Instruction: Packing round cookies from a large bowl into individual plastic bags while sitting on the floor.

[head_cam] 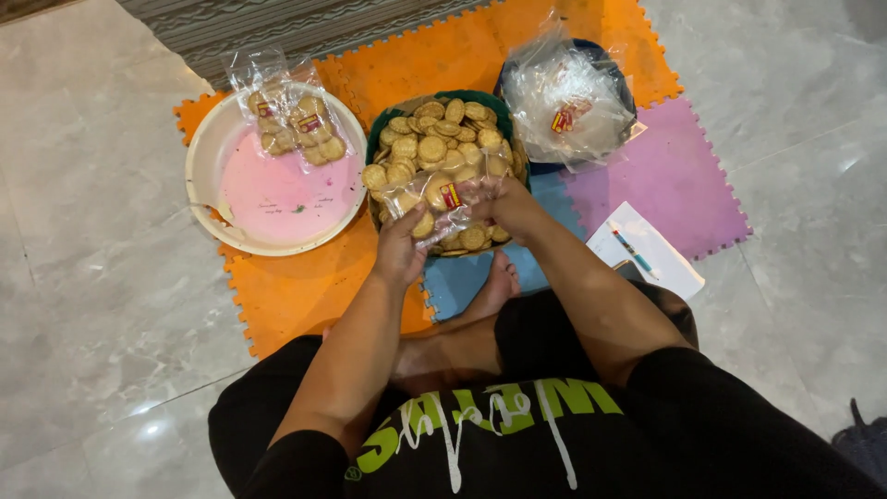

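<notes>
Head view: a clear plastic biscuit packet (442,205) is gripped by left hand (399,251) and right hand (506,208), fingers closed on it, above the green basket of round biscuits (504,109), seemingly for filling.

My left hand (399,249) and right hand (506,209) hide part of the clear plastic biscuit bag (442,205). The dark blue bowl (610,61) sits mostly hidden under crumpled clear bags (565,97). Labels are too small to tell.

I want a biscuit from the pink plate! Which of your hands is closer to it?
Left. The left hand is just right of the pink plate, at its lower rim. The right hand is farther off, over the biscuit basket.
</notes>
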